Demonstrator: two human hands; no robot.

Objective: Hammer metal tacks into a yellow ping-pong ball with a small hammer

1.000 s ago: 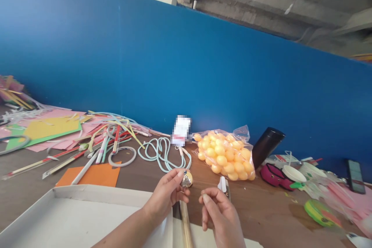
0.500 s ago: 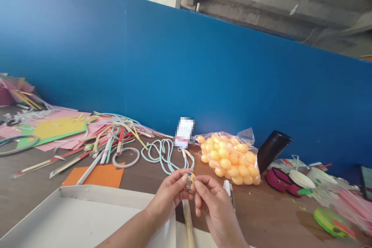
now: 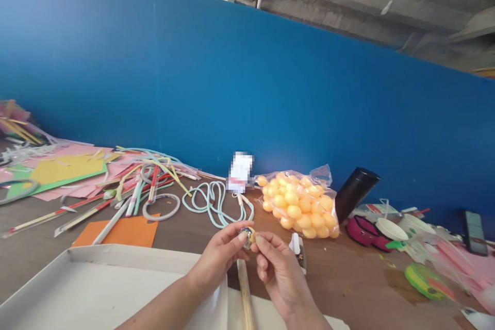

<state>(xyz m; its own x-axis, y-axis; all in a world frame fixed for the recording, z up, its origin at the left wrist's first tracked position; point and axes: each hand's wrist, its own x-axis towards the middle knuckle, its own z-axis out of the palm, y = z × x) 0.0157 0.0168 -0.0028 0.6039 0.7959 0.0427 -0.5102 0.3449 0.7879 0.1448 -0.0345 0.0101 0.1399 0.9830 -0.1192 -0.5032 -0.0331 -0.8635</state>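
Note:
Between both hands is a small shiny round thing [image 3: 247,237], silvery and dark with a yellow part; its kind is too small to make out. My left hand [image 3: 214,258] pinches it from the left with thumb and fingers. On its yellow right side, the thumb and forefinger of my right hand [image 3: 280,265] are pressed together, the other fingers curled. Below the hands a bundle of thin pale sticks [image 3: 246,299] lies lengthwise. Close beyond my right hand stands a small open box [image 3: 300,255] with a white flap. A white tray [image 3: 127,252] lies under my left forearm.
Behind the hands lie a light blue cord [image 3: 211,206], a badge [image 3: 240,172] and a bag of orange balls [image 3: 301,206]. A black cylinder [image 3: 356,193] leans near the blue wall [image 3: 247,72]. Coloured paper [image 3: 69,170] and strips are left; a green-yellow round thing [image 3: 425,281] and phone [image 3: 475,232] are right.
The view has shifted slightly to the right, bringing more of the phone into sight. Both hands keep hold of the small shiny thing, which is turned a little and shows more silver.

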